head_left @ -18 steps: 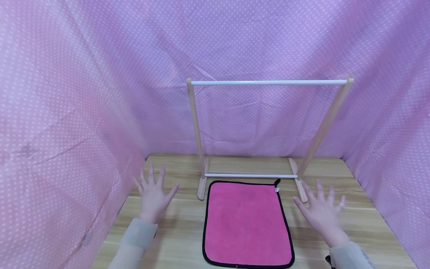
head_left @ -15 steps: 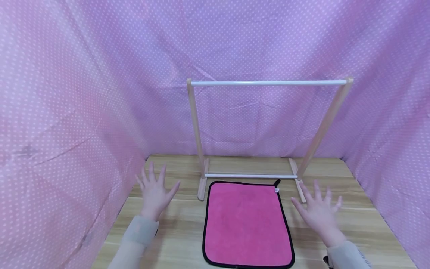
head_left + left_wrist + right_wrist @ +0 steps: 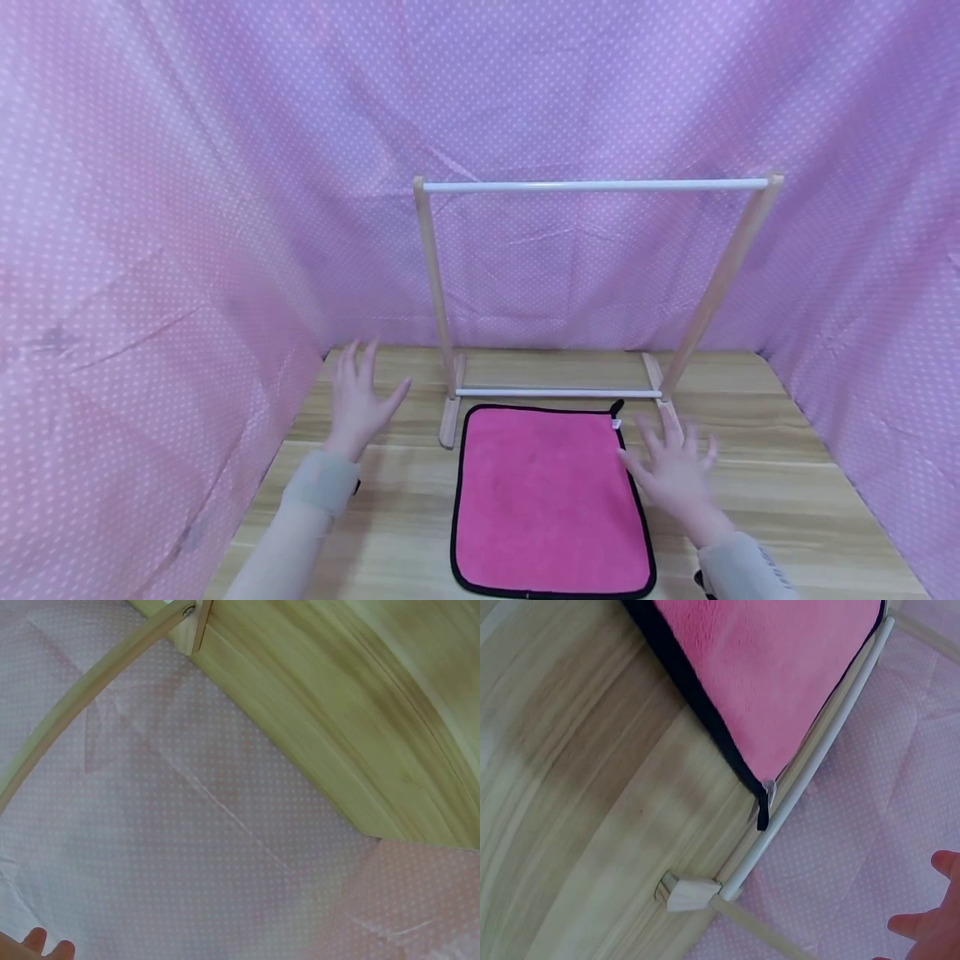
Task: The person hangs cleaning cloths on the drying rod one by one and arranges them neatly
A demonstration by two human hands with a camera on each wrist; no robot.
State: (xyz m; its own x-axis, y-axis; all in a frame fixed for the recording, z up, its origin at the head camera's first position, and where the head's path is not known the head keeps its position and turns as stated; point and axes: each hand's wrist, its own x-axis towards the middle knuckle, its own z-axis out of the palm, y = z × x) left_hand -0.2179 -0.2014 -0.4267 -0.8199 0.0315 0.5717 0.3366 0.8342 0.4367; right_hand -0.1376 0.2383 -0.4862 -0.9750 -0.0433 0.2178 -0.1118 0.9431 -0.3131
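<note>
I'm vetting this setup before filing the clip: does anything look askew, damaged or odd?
Nothing much. The pink cloth lies flat on the table, the rack upright behind it. Only a faint grey patch on the curtain at left looks odd against its pattern; I can't tell what it is.

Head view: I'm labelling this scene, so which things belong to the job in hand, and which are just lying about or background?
Likely part of the job:
rectangular pink cloth with black edging, lying flat
upright pale wooden rack with two white bars, behind it
left hand and right hand, both outstretched

Apparently just setting:
wood-grain table
pink-purple polka-dot fabric backdrop
</note>
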